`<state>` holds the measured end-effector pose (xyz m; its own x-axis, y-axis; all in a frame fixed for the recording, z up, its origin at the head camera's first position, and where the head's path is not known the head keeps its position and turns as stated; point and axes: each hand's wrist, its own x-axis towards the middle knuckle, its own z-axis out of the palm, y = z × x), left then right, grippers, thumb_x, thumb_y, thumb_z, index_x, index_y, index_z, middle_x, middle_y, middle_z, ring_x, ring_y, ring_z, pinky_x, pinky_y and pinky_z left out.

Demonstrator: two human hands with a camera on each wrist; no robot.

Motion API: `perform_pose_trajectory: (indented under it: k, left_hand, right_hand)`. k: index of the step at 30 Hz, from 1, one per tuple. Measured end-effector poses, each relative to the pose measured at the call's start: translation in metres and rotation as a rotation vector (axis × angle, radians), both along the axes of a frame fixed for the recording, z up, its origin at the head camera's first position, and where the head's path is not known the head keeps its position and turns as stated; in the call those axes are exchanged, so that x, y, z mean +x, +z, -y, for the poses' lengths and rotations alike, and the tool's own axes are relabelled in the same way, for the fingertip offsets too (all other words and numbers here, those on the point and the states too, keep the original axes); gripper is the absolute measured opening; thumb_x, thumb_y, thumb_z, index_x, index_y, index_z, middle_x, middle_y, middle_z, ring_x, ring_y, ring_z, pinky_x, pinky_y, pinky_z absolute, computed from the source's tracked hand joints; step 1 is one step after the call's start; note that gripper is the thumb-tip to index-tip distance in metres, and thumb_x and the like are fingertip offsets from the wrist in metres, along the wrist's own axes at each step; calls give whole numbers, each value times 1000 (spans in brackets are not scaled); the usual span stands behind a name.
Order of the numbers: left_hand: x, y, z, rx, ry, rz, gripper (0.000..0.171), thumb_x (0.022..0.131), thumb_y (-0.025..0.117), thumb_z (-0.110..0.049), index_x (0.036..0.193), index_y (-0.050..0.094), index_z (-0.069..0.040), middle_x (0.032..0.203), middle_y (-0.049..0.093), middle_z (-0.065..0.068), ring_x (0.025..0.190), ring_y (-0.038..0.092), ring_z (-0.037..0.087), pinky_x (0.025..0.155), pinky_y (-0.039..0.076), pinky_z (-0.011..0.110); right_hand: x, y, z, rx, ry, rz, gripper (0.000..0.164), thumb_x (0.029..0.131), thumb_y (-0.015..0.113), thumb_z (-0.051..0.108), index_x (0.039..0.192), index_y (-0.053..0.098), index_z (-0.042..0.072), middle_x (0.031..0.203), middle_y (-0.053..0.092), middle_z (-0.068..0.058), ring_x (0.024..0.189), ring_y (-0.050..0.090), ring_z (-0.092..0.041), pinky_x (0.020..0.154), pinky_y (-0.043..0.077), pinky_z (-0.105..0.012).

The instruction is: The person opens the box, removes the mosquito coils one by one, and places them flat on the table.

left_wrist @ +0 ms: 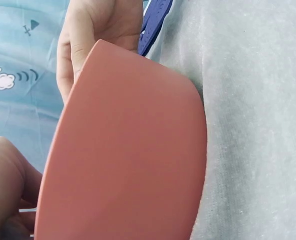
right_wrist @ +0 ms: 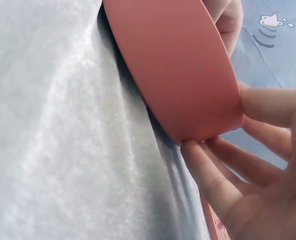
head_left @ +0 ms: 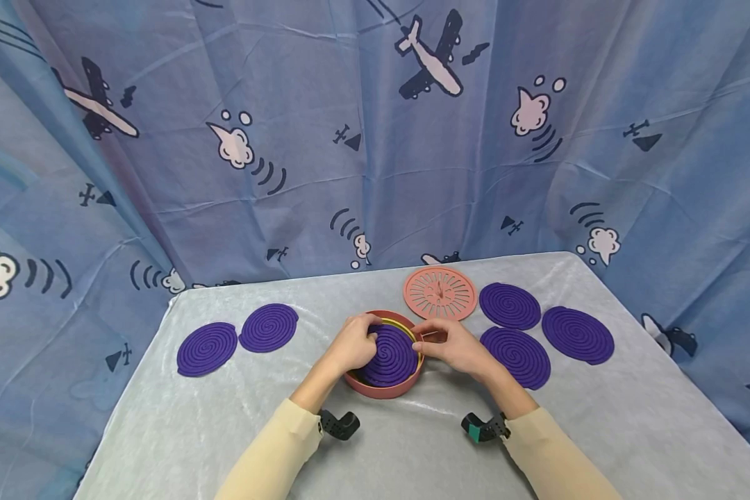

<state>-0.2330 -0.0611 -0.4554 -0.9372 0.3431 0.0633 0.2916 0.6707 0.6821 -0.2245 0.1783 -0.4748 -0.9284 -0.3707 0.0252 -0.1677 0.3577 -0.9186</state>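
Note:
A round terracotta-coloured dish (head_left: 381,393) stands on the table with a yellow lining (head_left: 402,322) inside its rim. Lying in it is a purple spiral mosquito coil (head_left: 387,357). My left hand (head_left: 352,344) reaches over the left rim, its fingers bent at the coil's edge; the fingertips are hidden, so their hold is unclear. With my right hand (head_left: 453,344) I pinch the right rim, thumb at the top edge and fingers against the outer wall (right_wrist: 178,70). The left wrist view shows mostly the dish's outside (left_wrist: 127,140), with my left hand (left_wrist: 5,182) behind the rim.
Behind the dish lies a slotted terracotta lid (head_left: 421,307). Two purple coils, one nearer (head_left: 207,349) and one farther (head_left: 269,328), lie on the left. Three more, including the rightmost coil (head_left: 578,335), lie beyond my right hand. A patterned curtain (head_left: 312,173) hangs behind the table.

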Motion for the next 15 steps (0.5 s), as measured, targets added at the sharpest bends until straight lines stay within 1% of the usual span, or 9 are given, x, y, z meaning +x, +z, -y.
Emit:
perform_pose_trajectory:
  k: [6, 12, 15]
  left_hand:
    - [1, -2, 0, 20, 13, -54, 29, 95, 54, 5, 121, 67, 6, 123, 66, 21, 125, 55, 37, 108, 43, 50]
    - [2, -2, 0, 39, 21, -69, 28, 95, 53, 5, 119, 68, 5, 123, 67, 20, 126, 55, 37, 109, 42, 50]
    - [0, -4, 1, 45, 23, -80, 26, 95, 56, 4, 118, 69, 5, 121, 68, 20, 123, 58, 36, 107, 44, 50]
  right_hand:
    - [0, 0, 0, 10, 4, -7, 37, 93, 76, 21, 125, 69, 4, 122, 68, -13, 112, 65, -31, 89, 55, -38]
    - [0, 0, 0, 13, 1, -3, 36, 93, 76, 19, 125, 69, 4, 121, 68, -13, 112, 65, -31, 89, 55, -39]
    - [0, 1, 0, 12, 0, 1, 36, 93, 76, 19, 125, 69, 4, 121, 68, -13, 112, 65, -30, 89, 55, -39]
